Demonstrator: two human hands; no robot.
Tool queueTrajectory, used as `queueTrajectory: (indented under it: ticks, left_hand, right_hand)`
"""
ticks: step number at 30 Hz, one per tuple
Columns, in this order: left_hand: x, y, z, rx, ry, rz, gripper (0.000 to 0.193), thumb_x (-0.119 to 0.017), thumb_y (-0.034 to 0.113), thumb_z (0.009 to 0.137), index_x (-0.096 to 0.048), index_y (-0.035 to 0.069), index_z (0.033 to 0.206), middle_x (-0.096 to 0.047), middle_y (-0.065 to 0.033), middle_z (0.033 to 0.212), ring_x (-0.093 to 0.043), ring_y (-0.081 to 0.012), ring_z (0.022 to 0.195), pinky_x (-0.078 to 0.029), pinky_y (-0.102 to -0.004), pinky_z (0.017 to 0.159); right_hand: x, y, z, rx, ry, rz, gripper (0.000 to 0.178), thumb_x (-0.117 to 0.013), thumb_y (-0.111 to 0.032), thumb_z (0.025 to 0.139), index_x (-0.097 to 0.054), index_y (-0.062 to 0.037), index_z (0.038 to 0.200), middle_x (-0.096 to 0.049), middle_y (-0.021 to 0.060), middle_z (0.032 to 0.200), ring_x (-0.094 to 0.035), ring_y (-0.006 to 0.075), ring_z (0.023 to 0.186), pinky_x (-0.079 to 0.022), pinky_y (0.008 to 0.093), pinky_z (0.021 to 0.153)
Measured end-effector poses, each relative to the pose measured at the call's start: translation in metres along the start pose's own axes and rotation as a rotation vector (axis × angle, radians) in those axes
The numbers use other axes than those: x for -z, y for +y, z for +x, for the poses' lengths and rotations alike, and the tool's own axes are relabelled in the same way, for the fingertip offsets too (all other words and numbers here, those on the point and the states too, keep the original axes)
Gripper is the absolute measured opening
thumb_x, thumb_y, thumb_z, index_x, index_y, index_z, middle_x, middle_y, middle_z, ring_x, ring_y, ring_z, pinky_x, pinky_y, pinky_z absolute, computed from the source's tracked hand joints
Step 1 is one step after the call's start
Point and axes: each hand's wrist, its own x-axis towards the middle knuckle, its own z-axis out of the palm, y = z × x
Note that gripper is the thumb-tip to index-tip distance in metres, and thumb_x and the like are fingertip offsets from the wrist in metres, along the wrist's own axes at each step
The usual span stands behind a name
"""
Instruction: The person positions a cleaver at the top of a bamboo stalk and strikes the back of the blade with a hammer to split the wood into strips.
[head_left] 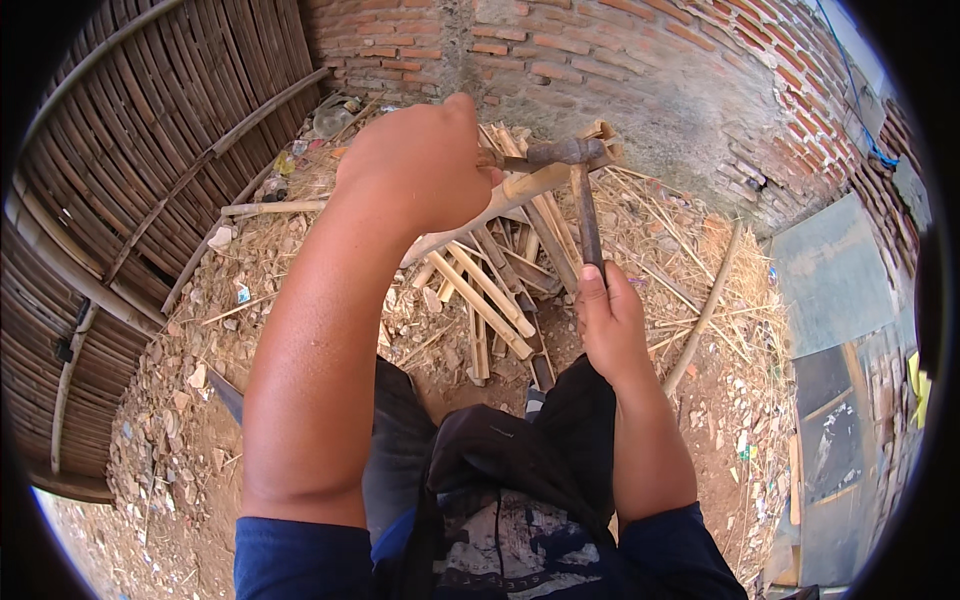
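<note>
My left hand [432, 165] is closed around the handle of a dark-bladed knife [514, 163], held across the upper end of a bamboo pole [520, 192]. The pole slants up to the right, and its lower part passes behind my left forearm. In my right hand [612, 325] is a hammer [588, 220], gripped low on its handle with the thumb along it. The hammer's metal head is at the blade, over the pole's end; whether they touch I cannot tell. Much of the blade is hidden by the hammer head. Split bamboo pieces [490, 300] lie in a pile beneath.
A brick wall [620, 85] stands ahead, and a bamboo slat fence [160, 150] runs along the left. Grey panels [840, 270] lean at the right. Straw and rubble cover the ground, with a curved stick [712, 305] right of my right hand.
</note>
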Motion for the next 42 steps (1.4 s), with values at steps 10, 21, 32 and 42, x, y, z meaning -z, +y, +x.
queueTrajectory:
  ticks: [10, 21, 32, 42]
  left_hand:
    - [0.005, -0.013, -0.002, -0.024, 0.038, -0.006, 0.048, -0.074, 0.040, 0.091, -0.063, 0.006, 0.123, -0.073, -0.0177, 0.099, -0.070, -0.0350, 0.102, -0.053, -0.0476, 0.088]
    - [-0.001, -0.019, -0.003, -0.011, 0.094, 0.040, 0.049, -0.073, 0.042, 0.092, -0.062, 0.007, 0.124, -0.073, -0.0167, 0.097, -0.071, -0.0355, 0.099, -0.053, -0.0476, 0.087]
    - [-0.002, -0.026, -0.003, -0.009, 0.088, 0.024, 0.047, -0.074, 0.041, 0.092, -0.063, 0.007, 0.122, -0.074, -0.0163, 0.096, -0.071, -0.0346, 0.098, -0.054, -0.0469, 0.086]
    - [-0.003, -0.022, 0.000, -0.002, 0.083, 0.010, 0.043, -0.072, 0.040, 0.093, -0.065, 0.007, 0.120, -0.074, -0.0155, 0.094, -0.072, -0.0355, 0.096, -0.054, -0.0481, 0.085]
  right_hand:
    - [-0.004, -0.010, 0.000, 0.177, 0.135, -0.287, 0.041, -0.048, -0.039, 0.111, -0.052, 0.0005, 0.101, -0.052, 0.0094, 0.068, -0.055, 0.0164, 0.058, -0.043, 0.0359, 0.054]
    - [0.008, -0.042, -0.004, 0.090, 0.172, 0.172, 0.037, -0.047, -0.038, 0.112, -0.052, -0.0027, 0.106, -0.052, 0.0013, 0.069, -0.051, 0.0094, 0.058, -0.041, 0.0286, 0.053]
    - [-0.001, -0.049, -0.005, 0.067, 0.165, 0.366, 0.030, -0.045, -0.036, 0.113, -0.050, -0.0079, 0.104, -0.045, -0.0051, 0.069, -0.040, 0.0005, 0.053, -0.033, 0.0185, 0.046]
    - [-0.010, -0.034, 0.006, -0.010, 0.006, 0.082, 0.039, -0.052, -0.038, 0.110, -0.050, -0.0003, 0.101, -0.054, 0.0107, 0.069, -0.055, 0.0211, 0.059, -0.045, 0.0436, 0.057]
